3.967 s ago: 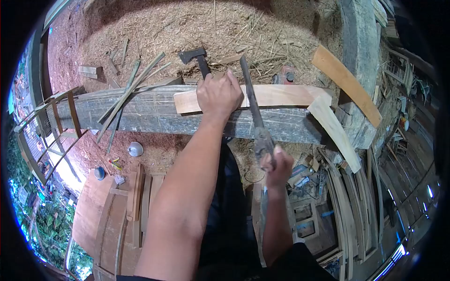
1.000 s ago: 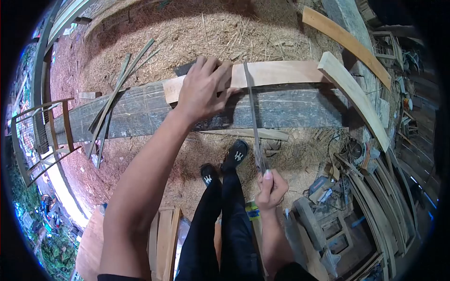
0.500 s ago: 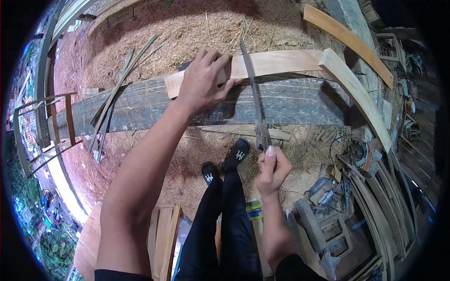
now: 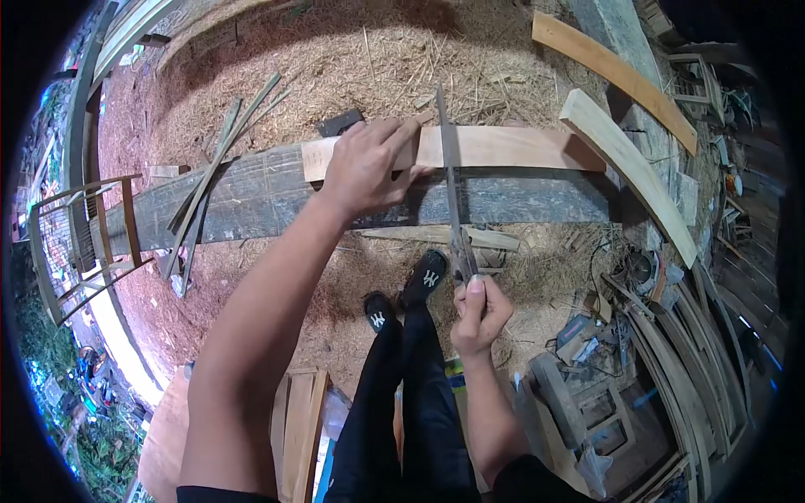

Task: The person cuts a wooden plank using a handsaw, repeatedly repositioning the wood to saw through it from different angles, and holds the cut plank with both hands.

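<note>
A pale wooden board (image 4: 511, 147) lies lengthwise along a weathered grey beam (image 4: 537, 198). My left hand (image 4: 369, 163) is closed over the board left of its middle, pressing it against the beam. My right hand (image 4: 481, 314) grips the handle end of a handsaw (image 4: 452, 180). The saw's blade points away from me and crosses over the board, to the right of my left hand. Whether its teeth have entered the wood cannot be made out.
A curved pale plank (image 4: 633, 172) leans close to the board's right end, with an orange-brown plank (image 4: 616, 74) behind it. Thin strips (image 4: 220, 172) lie across the beam at left. Beside it stands a small wooden frame (image 4: 88, 239). Curved boards (image 4: 683, 369) are stacked at right.
The board's right end has swung toward me, so it lies more in line with the beam. My right hand and the saw have drawn slightly nearer. A dark block behind my left hand shows more.
</note>
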The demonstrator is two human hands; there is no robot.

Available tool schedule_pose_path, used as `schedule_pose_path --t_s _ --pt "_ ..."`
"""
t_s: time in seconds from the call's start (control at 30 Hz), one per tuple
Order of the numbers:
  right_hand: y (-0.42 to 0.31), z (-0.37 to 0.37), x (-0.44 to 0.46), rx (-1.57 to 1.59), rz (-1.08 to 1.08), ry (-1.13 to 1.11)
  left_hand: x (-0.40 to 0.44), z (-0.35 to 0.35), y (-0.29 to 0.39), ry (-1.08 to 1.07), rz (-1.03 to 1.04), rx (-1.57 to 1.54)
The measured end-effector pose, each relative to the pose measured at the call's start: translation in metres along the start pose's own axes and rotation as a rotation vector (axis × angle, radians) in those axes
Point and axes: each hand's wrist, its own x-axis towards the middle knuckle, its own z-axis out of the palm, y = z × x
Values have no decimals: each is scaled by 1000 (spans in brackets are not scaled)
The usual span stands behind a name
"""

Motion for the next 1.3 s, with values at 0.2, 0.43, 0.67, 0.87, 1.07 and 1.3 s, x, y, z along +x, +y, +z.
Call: schedule_pose_path --t_s 0.2,0.43,0.67,0.87,1.07,1.3 --pt "-1 1 3 -37 -41 -11 2 5 -5 3 -9 7" --pt "0 -8 -23 -148 -134 33 7 2 -11 24 36 -2" --pt "8 10 -20 -86 -105 32 0 3 -6 12 42 -1" --pt "7 12 -16 -104 -81 40 4 9 -9 100 35 43" --pt "-10 -2 -32 -130 -20 46 3 7 -8 68 28 55" --pt "-5 10 -8 -134 -100 56 4 3 -4 10 6 22"
